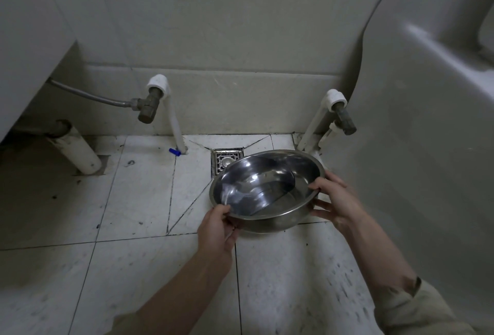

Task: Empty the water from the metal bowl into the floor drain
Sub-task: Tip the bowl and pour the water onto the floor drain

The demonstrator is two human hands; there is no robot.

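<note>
A shiny metal bowl [264, 187] with water pooled toward its near right side hangs just above the tiled floor, tilted slightly. My left hand [216, 227] grips its near left rim, thumb over the edge. My right hand [334, 201] holds the right rim, fingers under the bowl. The square metal floor drain [223, 159] lies directly behind the bowl against the wall, its right and near part hidden by the bowl.
Two white pipes with brass valves [149, 107] [343, 118] rise from the floor left and right of the drain. A thick white drain pipe [77, 153] slants at far left. A white toilet body [417, 121] fills the right side. A small blue cap [174, 151] lies by the left pipe.
</note>
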